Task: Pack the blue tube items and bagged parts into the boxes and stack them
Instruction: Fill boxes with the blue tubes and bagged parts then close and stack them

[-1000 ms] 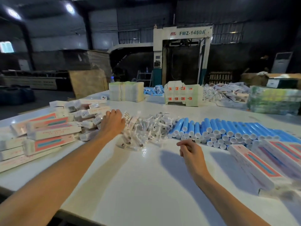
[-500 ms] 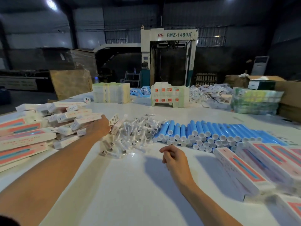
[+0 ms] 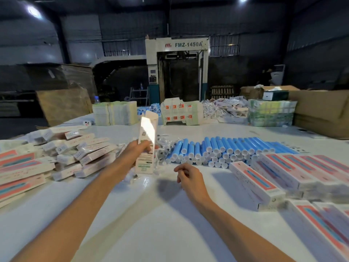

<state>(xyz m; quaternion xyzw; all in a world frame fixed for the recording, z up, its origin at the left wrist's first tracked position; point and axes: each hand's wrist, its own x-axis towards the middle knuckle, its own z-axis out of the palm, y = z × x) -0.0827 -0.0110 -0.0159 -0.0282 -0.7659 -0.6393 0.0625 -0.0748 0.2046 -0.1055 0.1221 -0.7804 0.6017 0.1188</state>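
Left hand: your left hand (image 3: 138,151) grips a white box (image 3: 147,140) round its middle and holds it upright, top flap open.
Right hand: your right hand (image 3: 188,175) holds nothing; its fingers are loosely curled, low over the bench (image 3: 170,224).
Blue tubes: the blue tubes (image 3: 226,148) lie stacked in rows just beyond your right hand, white caps toward you.
Bagged parts: the bagged parts (image 3: 164,148) lie heaped between your hands, partly hidden behind the box.
Left side: loose boxes (image 3: 81,154) are piled outside your left hand.
Right side: printed boxes (image 3: 273,173) lie side by side outside your right hand.
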